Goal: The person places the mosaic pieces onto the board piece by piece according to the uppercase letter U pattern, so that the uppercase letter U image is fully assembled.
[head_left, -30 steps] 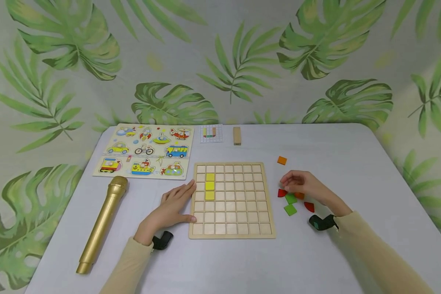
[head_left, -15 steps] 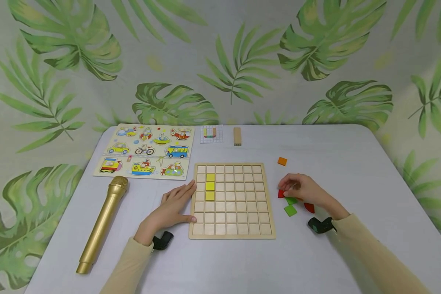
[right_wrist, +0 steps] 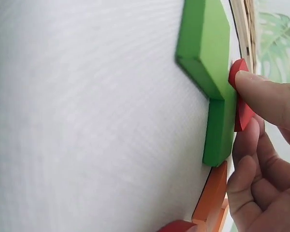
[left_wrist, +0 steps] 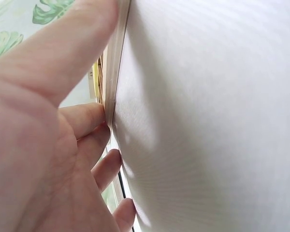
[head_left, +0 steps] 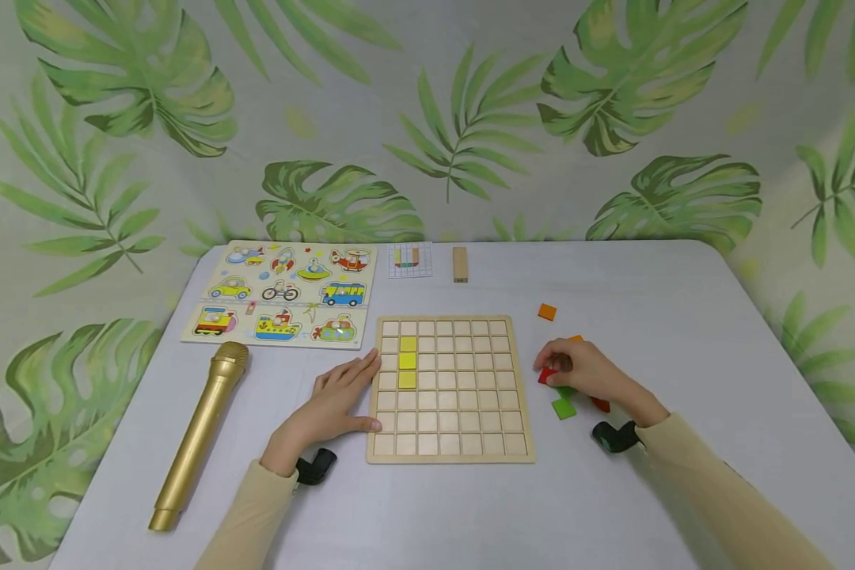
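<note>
My left hand (head_left: 338, 400) rests at the left edge of a wooden grid board (head_left: 456, 447), fingers extended, thumb touching the frame. Three yellow square tiles (head_left: 407, 361) sit in a column in the board's second column of cells. To the right of the board, my right hand (head_left: 590, 372) pinches a red curved-edge tile (right_wrist: 241, 113) between thumb and fingers, low among the loose tiles. Close by are a light green tile (right_wrist: 203, 48), a darker green one (right_wrist: 220, 133), an orange tile (right_wrist: 211, 195) and another red tile (head_left: 601, 404), partly hidden by the hand.
A single orange tile (head_left: 547, 312) lies beyond the right hand. Behind the board are a pattern card (head_left: 409, 269) and a small wooden block (head_left: 459, 265). At left are a vehicle peg puzzle (head_left: 278, 305) and a gold microphone (head_left: 199, 435).
The right hand has shifted slightly left and closed its thumb and fingers on the red tile. An orange tile now shows behind that hand. The left hand has stayed still.
</note>
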Tool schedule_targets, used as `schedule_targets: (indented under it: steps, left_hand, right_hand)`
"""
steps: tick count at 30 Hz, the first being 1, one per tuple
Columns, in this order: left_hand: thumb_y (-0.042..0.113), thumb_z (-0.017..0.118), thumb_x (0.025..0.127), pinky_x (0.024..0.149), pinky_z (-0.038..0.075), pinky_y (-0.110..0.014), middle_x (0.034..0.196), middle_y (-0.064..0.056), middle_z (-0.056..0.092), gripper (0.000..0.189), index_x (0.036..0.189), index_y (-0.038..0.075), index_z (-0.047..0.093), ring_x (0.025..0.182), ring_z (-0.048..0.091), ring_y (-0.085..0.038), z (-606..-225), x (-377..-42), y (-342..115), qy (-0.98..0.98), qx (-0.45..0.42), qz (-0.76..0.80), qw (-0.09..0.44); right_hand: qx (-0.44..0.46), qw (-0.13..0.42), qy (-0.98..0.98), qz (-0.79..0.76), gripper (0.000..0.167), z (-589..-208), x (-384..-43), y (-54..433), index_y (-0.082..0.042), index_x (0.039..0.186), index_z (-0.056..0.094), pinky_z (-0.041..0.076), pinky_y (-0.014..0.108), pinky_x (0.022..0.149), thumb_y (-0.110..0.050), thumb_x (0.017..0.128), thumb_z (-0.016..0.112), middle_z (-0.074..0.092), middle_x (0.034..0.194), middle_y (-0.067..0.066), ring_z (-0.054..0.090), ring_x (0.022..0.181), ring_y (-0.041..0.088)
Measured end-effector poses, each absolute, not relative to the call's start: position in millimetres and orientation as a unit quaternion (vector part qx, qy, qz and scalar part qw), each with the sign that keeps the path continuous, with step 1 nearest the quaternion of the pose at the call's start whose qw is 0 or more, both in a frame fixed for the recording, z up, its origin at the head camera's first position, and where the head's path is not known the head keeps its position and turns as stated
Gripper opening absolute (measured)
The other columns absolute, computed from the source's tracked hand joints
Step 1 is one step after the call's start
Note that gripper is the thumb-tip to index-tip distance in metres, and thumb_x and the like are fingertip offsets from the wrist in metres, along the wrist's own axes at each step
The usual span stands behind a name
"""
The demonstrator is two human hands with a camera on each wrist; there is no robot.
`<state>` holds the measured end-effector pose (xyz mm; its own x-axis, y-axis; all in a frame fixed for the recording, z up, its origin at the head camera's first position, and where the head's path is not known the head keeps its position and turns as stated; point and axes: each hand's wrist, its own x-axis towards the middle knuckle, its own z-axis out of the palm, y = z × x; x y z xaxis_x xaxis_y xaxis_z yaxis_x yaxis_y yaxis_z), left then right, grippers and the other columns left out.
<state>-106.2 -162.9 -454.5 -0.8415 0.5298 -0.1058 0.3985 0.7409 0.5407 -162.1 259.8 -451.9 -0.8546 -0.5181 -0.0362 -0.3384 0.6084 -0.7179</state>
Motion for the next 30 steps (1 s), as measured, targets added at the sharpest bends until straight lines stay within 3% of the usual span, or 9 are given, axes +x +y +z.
schedule_targets:
  steps: [5,15,30]
  left_hand:
    - [0.039,0.075,0.079,0.102,0.017,-0.058,0.158,-0.012,0.014,0.096,0.15,0.0,0.023,0.14,0.016,-0.037,-455,-106,-163,0.925,0.253,0.255,0.127]
    - [0.039,0.075,0.079,0.102,0.016,-0.058,0.158,-0.012,0.013,0.097,0.151,0.0,0.023,0.14,0.015,-0.037,-455,-106,-164,0.923,0.253,0.259,0.128]
    - [0.04,0.074,0.08,0.102,0.017,-0.058,0.158,-0.012,0.014,0.096,0.15,0.0,0.023,0.14,0.018,-0.036,-455,-106,-164,0.922,0.256,0.262,0.127]
  right_hand:
    - [-0.243,0.141,0.883,-0.376,0.017,-450,-165,262,-0.008,0.087,0.066,0.044,0.024,0.066,0.006,0.08,0.071,0.06,0.08,-0.001,0.052,0.072,0.014]
    - [-0.206,0.197,0.845,-0.452,0.007,-442,-169,254,-0.006,0.093,0.066,0.046,0.026,0.066,-0.006,0.087,0.069,0.065,0.091,0.006,0.056,0.075,0.018]
    - [-0.277,0.228,0.794,-0.491,0.008,-440,-171,186,-0.004,0.094,0.066,0.044,0.026,0.068,-0.003,0.087,0.068,0.062,0.087,0.005,0.052,0.074,0.018]
